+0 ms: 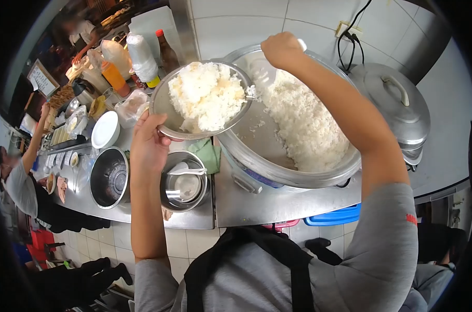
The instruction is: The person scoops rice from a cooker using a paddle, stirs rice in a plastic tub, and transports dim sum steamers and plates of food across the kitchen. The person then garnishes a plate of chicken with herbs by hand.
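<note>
My left hand (pixel 148 143) grips the near left rim of a metal bowl (pixel 163 104), thumb toward the inside. A mound of cooked rice (pixel 207 96) fills much of that bowl. In my right hand (pixel 283 50), closed in a fist, is a white rice paddle (pixel 263 72); its handle end pokes out beside the fist and its blade is over the pot, close to the bowl's right rim. The large metal pot (pixel 267 169) holds more cooked rice (pixel 309 122), heaped along its right side. Part of the pot's far left rim is hidden behind the bowl.
Right of the pot stands a lidded metal pot (pixel 392 99). A steel basin (pixel 109 178) and a pan holding a white-handled utensil (pixel 186 171) sit on the counter, near a green cloth (pixel 207 155). Bottles (pixel 115 78) line the back left. A co-worker (pixel 17 177) stands left.
</note>
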A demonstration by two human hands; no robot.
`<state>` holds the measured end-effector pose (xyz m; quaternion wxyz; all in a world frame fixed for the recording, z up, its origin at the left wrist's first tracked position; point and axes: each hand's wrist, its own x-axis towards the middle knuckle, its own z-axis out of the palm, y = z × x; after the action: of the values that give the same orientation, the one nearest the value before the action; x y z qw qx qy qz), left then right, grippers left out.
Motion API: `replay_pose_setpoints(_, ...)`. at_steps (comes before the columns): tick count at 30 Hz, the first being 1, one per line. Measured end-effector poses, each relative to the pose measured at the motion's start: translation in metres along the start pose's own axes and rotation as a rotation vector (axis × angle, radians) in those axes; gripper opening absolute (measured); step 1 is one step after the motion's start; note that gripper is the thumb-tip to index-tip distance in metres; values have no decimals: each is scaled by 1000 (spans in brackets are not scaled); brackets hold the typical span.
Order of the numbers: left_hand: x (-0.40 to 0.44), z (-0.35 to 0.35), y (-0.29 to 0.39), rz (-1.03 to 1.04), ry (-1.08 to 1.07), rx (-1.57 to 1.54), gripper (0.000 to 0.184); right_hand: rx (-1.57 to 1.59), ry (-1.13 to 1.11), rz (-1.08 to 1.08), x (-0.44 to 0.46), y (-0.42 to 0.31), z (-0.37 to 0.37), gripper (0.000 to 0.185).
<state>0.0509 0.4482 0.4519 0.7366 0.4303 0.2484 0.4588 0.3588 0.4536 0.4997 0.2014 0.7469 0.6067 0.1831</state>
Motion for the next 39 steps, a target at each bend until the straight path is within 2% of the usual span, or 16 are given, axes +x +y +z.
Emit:
replay_pose_setpoints(3, 1, -7, -2, -19, -7, 38, 23, -150, -4, 0, -10, 0, 3, 13)
replay_pose_setpoints(5, -1, -2, 2, -14, -8, 36, 23, -184, 217, -107, -9, 1, 19, 10)
replay_pose_setpoints(6, -2, 0, 4, -13, -14, 38, 23, -184, 218, -101, -7, 3, 25, 10)
replay_pose_setpoints(10, -5, 5, 8, -45, 30, 77, 23, -115, 122, -102, 0, -1, 35, 15)
replay_pose_setpoints(12, -8, 7, 9, -44, 45, 95, 23, 142, 27, -56, 4, 1, 43, 18)
replay_pose_setpoints(16, -6, 11, 12, -48, 22, 110, 24, 62, -47, -6, 7, -25, 54, 20)
replay_pose_setpoints(18, -8, 10, 13, -62, 18, 118, 25, 199, -43, 48, 8, -21, 57, 21)
replay_pose_setpoints(20, -9, 13, 14, -75, 36, 122, 26, 308, -128, 61, 4, -8, 52, 19)
replay_pose_setpoints(22, -9, 12, 13, -66, 28, 130, 25, 429, -311, 131, 10, -4, 58, 16)
replay_pose_setpoints(24, -10, 12, 12, -64, 15, 147, 25, 448, -330, 99, 14, 0, 67, 13)
replay_pose_setpoints(26, -10, 14, 13, -55, 34, 158, 25, 518, -342, -49, 2, -1, 54, 15)
replay_pose_setpoints(30, -11, 14, 14, -69, 32, 170, 25, 477, -385, -73, -13, 2, 42, 20)
replay_pose_setpoints(33, -12, 14, 15, -71, 16, 154, 25, 442, -317, 19, -37, 33, 27, 13)
replay_pose_setpoints(35, -11, 13, 14, -64, 20, 159, 25, 299, -369, 77, -54, 40, 17, 12)
replay_pose_setpoints(39, -8, 10, 14, -78, 14, 166, 26, 307, -532, 2, -79, 23, 21, 21)
